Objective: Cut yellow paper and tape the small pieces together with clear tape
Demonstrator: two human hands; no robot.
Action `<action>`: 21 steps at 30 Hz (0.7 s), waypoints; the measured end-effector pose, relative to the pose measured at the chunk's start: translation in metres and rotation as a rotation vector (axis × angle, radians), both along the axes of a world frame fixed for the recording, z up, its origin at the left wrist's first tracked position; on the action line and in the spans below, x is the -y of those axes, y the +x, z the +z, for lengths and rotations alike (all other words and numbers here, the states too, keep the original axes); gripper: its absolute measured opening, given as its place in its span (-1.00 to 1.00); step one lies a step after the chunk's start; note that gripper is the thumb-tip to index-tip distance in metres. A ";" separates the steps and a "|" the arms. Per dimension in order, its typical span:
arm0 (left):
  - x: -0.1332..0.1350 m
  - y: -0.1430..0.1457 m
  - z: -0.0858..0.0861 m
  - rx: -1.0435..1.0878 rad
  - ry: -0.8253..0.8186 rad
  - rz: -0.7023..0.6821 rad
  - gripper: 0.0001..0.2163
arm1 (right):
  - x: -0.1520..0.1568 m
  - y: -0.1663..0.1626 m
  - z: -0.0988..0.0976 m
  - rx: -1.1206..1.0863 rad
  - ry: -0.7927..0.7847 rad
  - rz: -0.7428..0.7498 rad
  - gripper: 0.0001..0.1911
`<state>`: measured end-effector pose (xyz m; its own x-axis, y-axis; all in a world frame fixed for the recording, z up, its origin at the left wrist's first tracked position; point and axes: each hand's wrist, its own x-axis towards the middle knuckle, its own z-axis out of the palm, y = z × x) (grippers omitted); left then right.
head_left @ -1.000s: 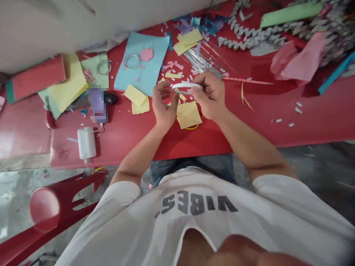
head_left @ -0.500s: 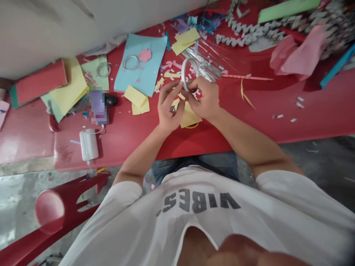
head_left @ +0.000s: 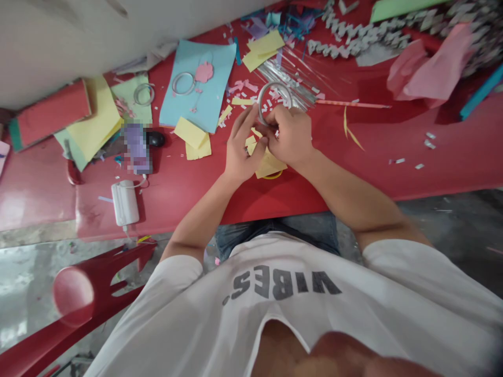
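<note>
A narrow roll of pale tape [head_left: 261, 100] is held up on edge over the red table. My right hand [head_left: 293, 133] is closed on its near right side, thumb and fingers bent around the rim. My left hand [head_left: 244, 149] has its fingertips against the roll's near left rim, with the thumb bent toward the right fingertips. Whether a loose tape end lies between the fingers I cannot make out. Under the hands are yellow paper pieces [head_left: 271, 165] and part of a yellow ring [head_left: 274, 175].
Left of my hands lie a blue sheet [head_left: 220, 68] with another tape roll [head_left: 183, 84], a white power bank [head_left: 124, 203] and a black mouse [head_left: 156, 139]. Silver strips [head_left: 281, 76], a pencil [head_left: 353, 104], pink paper [head_left: 436, 70] and a folded grey chain [head_left: 349, 34] lie behind and to the right.
The tape roll has turned so that its opening faces me more. My right fingers have curled further over its rim, and the left fingers have straightened along its side.
</note>
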<state>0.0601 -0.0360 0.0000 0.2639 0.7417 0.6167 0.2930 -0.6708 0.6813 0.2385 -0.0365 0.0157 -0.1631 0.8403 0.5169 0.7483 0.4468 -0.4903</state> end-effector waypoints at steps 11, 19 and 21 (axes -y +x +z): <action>-0.004 -0.005 0.000 0.017 -0.001 0.154 -0.75 | 0.002 0.001 0.002 0.128 -0.114 0.015 -0.89; 0.000 -0.009 0.017 0.022 -0.174 0.079 -0.67 | -0.001 0.003 0.009 -0.029 -0.124 0.195 -0.83; 0.001 -0.007 0.017 0.076 -0.264 0.036 -0.66 | -0.003 0.004 0.008 -0.131 -0.148 0.259 -0.78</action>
<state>0.0528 -0.0375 0.0167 0.1948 0.8874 0.4179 0.2543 -0.4572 0.8522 0.2421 -0.0338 0.0238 -0.3220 0.8472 0.4226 0.5453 0.5309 -0.6487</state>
